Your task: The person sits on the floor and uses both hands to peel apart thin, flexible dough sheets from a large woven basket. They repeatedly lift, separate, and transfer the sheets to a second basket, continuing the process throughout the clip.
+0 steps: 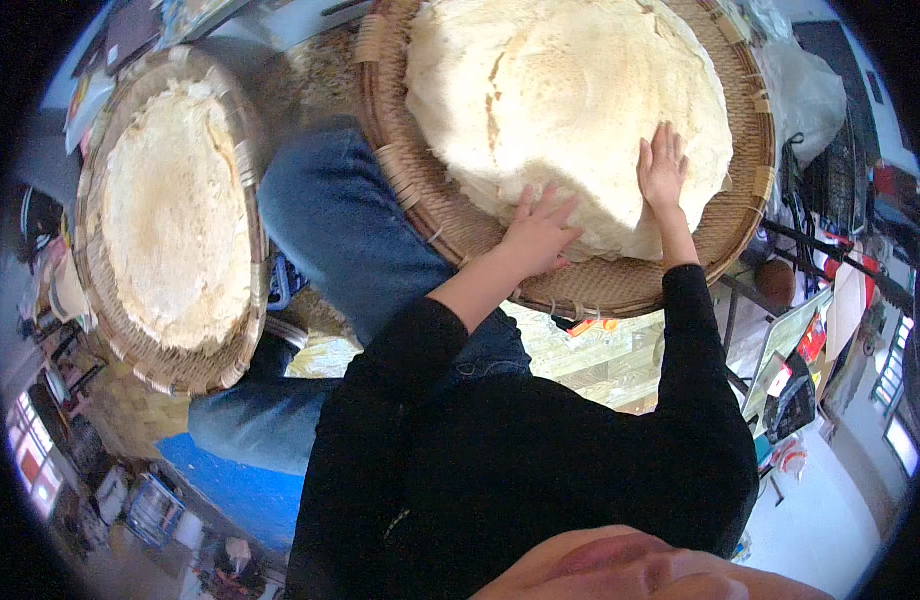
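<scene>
A large round woven bamboo tray [387, 110] holds a pale cream, sheet-like round layer [570, 80] with crinkled edges and a brown crack near its left side. My left hand [538, 230] rests on the lower part of that layer with its fingers spread, near the tray's front rim. Farther right, my right hand [665, 175] lies on the layer with fingers stretched out, holding nothing. Both forearms are in black sleeves.
An oval-looking woven tray [95, 230] with a similar pale sheet [175, 220] stands at the left. My jeans-clad knee [330, 220] is between the trays. A blue surface [220, 480] lies at lower left. Assorted items, a white bag [800, 100] and metal bars crowd the right.
</scene>
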Available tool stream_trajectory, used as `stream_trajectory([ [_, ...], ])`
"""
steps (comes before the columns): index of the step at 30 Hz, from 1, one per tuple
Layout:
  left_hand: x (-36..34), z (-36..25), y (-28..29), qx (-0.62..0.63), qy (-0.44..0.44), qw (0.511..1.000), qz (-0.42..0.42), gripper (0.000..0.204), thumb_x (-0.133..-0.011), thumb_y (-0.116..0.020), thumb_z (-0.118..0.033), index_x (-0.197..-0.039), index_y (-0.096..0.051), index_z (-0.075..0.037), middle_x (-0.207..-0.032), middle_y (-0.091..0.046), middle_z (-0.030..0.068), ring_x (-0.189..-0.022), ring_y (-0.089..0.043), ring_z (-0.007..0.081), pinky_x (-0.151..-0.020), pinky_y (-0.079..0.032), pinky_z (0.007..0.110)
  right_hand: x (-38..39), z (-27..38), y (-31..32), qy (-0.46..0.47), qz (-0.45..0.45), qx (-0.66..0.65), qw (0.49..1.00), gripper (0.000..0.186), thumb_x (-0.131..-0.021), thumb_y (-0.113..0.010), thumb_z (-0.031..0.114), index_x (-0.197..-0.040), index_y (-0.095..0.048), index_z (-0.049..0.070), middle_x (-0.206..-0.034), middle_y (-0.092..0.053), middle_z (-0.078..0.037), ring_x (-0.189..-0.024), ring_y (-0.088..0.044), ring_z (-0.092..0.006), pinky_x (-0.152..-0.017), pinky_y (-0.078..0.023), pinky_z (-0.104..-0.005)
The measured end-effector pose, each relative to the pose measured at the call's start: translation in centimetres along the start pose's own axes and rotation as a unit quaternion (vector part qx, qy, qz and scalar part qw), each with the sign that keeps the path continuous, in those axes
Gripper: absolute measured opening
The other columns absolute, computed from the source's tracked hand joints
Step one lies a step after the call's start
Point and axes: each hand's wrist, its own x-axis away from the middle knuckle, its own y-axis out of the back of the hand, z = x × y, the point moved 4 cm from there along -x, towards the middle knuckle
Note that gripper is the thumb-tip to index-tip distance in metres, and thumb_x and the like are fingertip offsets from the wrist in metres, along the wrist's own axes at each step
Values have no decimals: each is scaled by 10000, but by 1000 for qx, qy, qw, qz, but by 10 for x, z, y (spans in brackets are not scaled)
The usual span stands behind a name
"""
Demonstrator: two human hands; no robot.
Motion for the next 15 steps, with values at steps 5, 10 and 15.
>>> stream_trajectory([
  [5,13,-14,20,5,7,1000,24,385,-800,-697,-359,-1108,-688,-127,-1359,-506,155,-1327,-383,395,-1086,-257,617,23,87,11,185,-89,-143,968,602,-1024,-340,376,-1504,-273,20,-1541,-285,-231,-1443,-234,-392,-1184,-163,-500],
  [10,98,-33,86,66,-110,976,-174,223,-782,-676,-275,-896,-699,-85,-945,-669,90,-957,-637,264,-869,-487,402,38,211,-21,320,-29,-140,936,623,-1022,-362,443,-1528,-259,94,-1590,-230,-133,-1467,-193,-356,-1187,-129,-535],
  [15,262,47,156,-40,-9,899,-436,157,-770,-656,-160,-916,-673,-104,-873,-632,70,-828,-618,279,-743,-495,417,30,231,-7,338,-19,-111,934,526,-992,-493,366,-1391,-475,23,-1416,-490,-212,-1312,-458,-401,-1086,-332,-542],
])
